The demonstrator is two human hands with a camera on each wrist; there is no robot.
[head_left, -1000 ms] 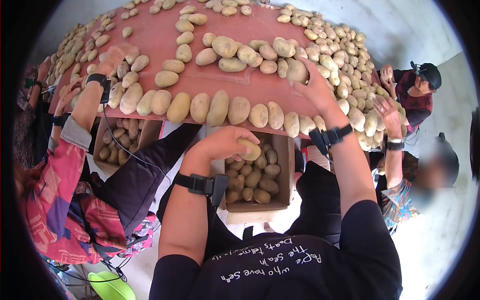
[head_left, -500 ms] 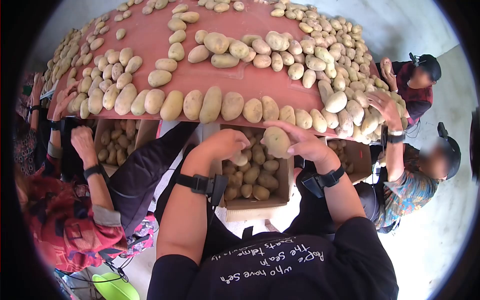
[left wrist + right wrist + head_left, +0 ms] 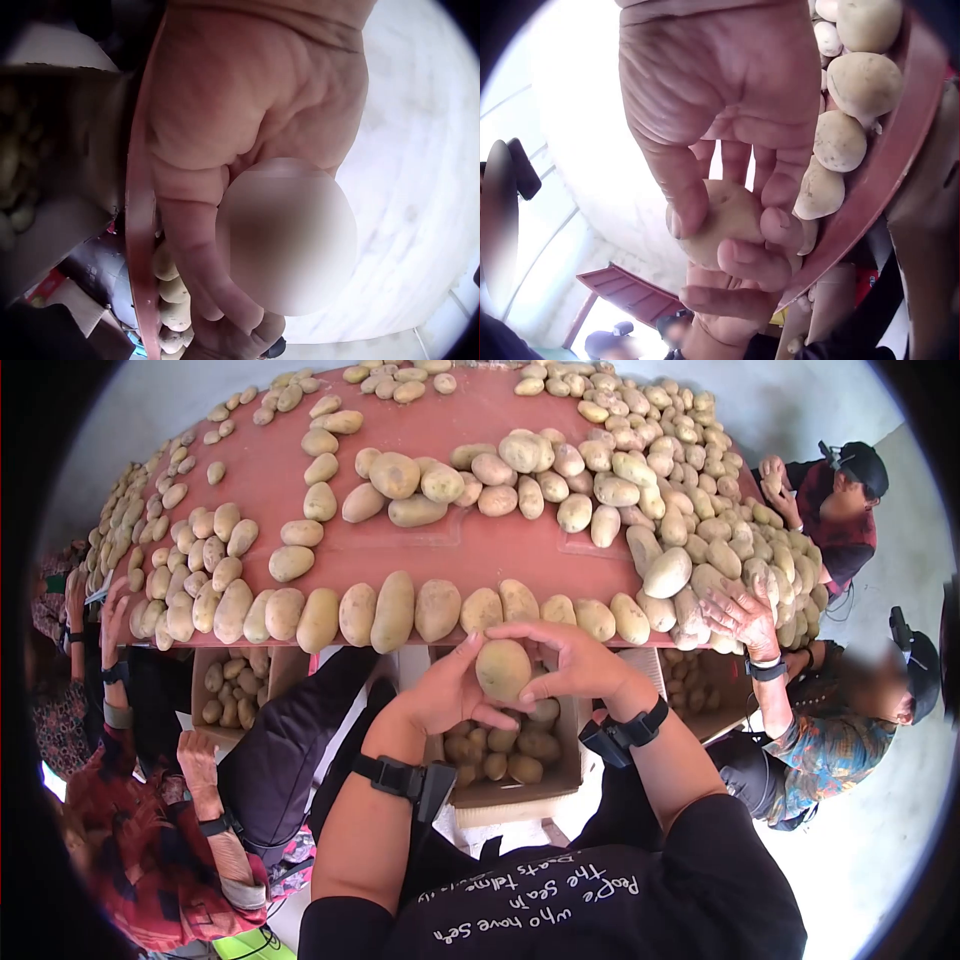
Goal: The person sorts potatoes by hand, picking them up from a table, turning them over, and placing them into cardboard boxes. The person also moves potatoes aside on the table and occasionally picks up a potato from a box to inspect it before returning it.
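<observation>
Over the table's front edge, a roundish pale-yellow potato point(image 3: 503, 670) sits between both hands in the head view. My left hand point(image 3: 440, 685) holds it from the left, thumb and fingers at its side. From the other side my right hand point(image 3: 590, 665) grips it, thumb below and fingers above. The right wrist view shows the potato point(image 3: 724, 225) pinched under the right thumb, with left fingers against it. A blurred disc covers what lies by the palm in the left wrist view. Below the hands stands a cardboard box point(image 3: 565, 785) of potatoes.
A row of potatoes point(image 3: 393, 612) lines the front of the red table point(image 3: 400, 545). The large pile point(image 3: 690, 500) covers its right side. More boxes of potatoes point(image 3: 235, 685) stand beneath the edge. Other people work on both sides, one hand point(image 3: 740, 615) resting at the right pile.
My right hand has brought the potato from the table pile to my left hand. The smaller potato that the left hand held over the box is out of its fingers.
</observation>
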